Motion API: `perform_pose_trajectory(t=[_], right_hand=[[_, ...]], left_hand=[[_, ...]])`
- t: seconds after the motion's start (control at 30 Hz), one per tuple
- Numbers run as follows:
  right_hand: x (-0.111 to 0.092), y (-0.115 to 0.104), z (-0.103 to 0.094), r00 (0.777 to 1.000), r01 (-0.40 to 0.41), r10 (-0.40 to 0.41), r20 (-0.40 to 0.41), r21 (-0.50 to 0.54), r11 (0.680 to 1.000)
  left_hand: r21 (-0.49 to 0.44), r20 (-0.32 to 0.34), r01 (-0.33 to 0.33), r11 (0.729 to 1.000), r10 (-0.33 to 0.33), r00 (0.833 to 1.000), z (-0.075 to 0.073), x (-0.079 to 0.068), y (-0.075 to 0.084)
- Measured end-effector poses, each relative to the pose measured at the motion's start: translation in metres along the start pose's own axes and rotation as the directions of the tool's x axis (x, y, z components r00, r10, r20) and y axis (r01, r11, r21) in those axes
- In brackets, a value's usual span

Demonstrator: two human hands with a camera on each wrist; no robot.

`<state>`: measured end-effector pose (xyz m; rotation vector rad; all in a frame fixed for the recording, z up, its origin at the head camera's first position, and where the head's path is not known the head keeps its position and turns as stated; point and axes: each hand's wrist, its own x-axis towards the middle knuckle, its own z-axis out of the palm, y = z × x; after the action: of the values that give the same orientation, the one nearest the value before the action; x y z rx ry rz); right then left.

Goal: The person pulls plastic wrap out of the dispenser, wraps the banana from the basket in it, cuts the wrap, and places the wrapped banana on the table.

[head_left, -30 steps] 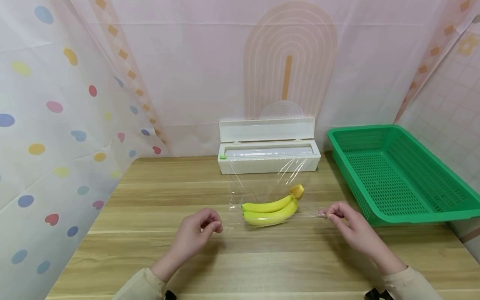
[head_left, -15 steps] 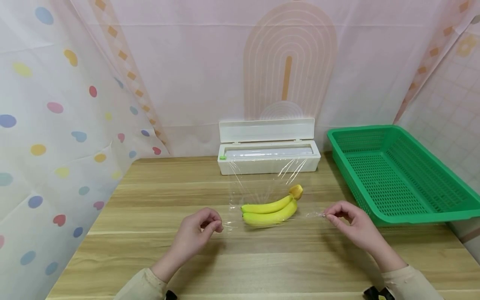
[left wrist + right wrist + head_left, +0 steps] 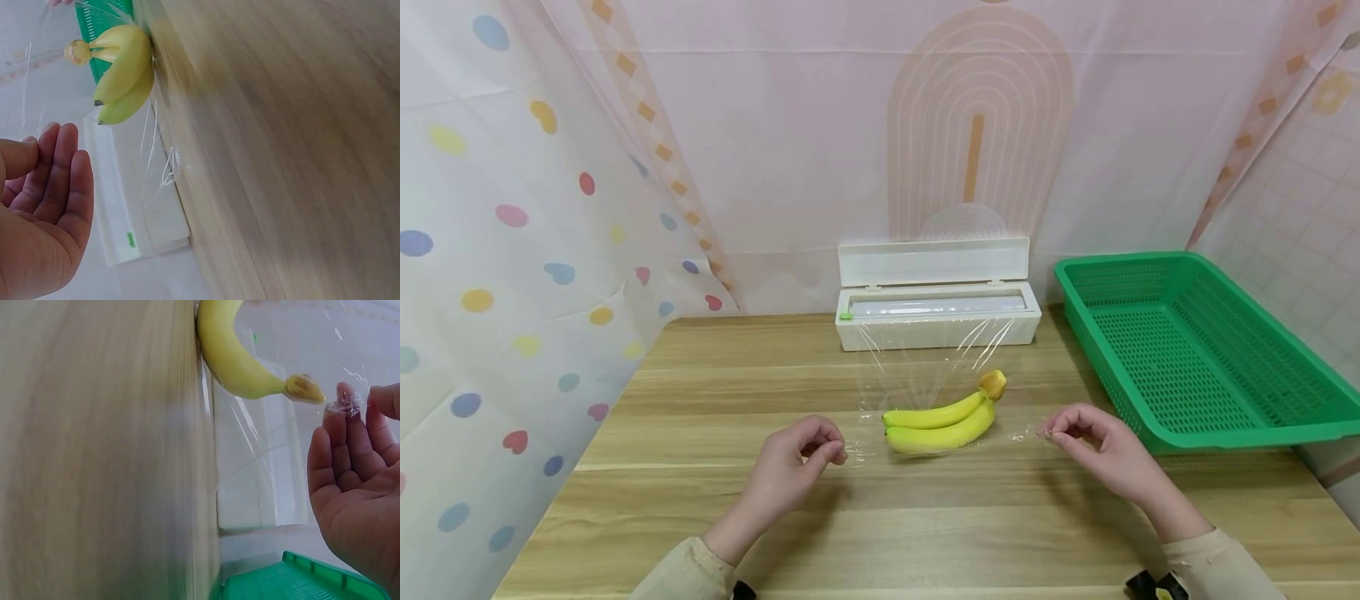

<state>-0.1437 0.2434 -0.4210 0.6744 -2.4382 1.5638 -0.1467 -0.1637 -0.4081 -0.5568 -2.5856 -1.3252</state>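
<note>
A sheet of clear cling film (image 3: 910,367) runs from the white dispenser box (image 3: 936,335) toward me, over two yellow bananas (image 3: 943,433) joined at the stem. My left hand (image 3: 797,458) pinches the film's near left corner between thumb and forefinger. Its near right corner, bunched up, is pinched by my right hand (image 3: 1093,446). In the left wrist view, the thumb and forefinger of the left hand (image 3: 47,206) meet at the film's edge. The right wrist view has crumpled film (image 3: 347,403) at the fingertips of the right hand (image 3: 359,456).
The dispenser's lid (image 3: 934,262) stands raised, with the film roll (image 3: 936,307) inside and a green slider (image 3: 846,316) at the left. A green perforated basket (image 3: 1150,442) is at the right of the wooden table (image 3: 700,400). Printed curtains hang behind.
The film's front edge has shifted slightly about the bananas, and the right hand has moved a touch to the left. Both hands keep their pinch; the left hand is nearly still.
</note>
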Motion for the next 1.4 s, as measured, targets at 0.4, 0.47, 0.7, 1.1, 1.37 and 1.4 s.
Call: perform_pose_trajectory(t=[0.4, 0.47, 0.7, 1.1, 1.37, 1.4], right_hand=[[-0.002, -0.001, -0.002, 0.997, -0.046, 0.049, -0.065, 0.051, 0.998], [-0.002, -0.001, -0.003, 0.994, -0.066, 0.068, -0.088, 0.032, 0.997], [-0.001, -0.003, -0.002, 0.985, -0.068, 0.074, -0.157, 0.044, 0.997], [0.007, -0.007, -0.001, 0.973, 0.035, -0.048, -0.225, -0.063, 0.997], [0.012, -0.006, -0.006, 0.936, 0.144, -0.218, -0.277, -0.263, 0.954], [0.013, -0.006, -0.006, 0.931, 0.156, -0.237, -0.279, -0.284, 0.946]], left_hand=[[-0.006, -0.010, 0.005, 1.000, -0.005, 1.000, 0.000, 0.000, -0.002], [-0.005, -0.012, 0.006, 1.000, -0.006, 1.000, 0.000, 0.001, -0.002], [-0.001, -0.013, 0.004, 1.000, -0.004, 1.000, 0.000, 0.001, -0.001], [-0.016, -0.013, -0.001, 1.000, 0.001, 1.000, -0.001, 0.003, 0.001], [0.026, -0.025, -0.037, 0.999, 0.037, 0.999, -0.001, 0.009, -0.001], [0.034, -0.027, -0.041, 0.999, 0.042, 0.999, -0.001, 0.010, -0.001]])
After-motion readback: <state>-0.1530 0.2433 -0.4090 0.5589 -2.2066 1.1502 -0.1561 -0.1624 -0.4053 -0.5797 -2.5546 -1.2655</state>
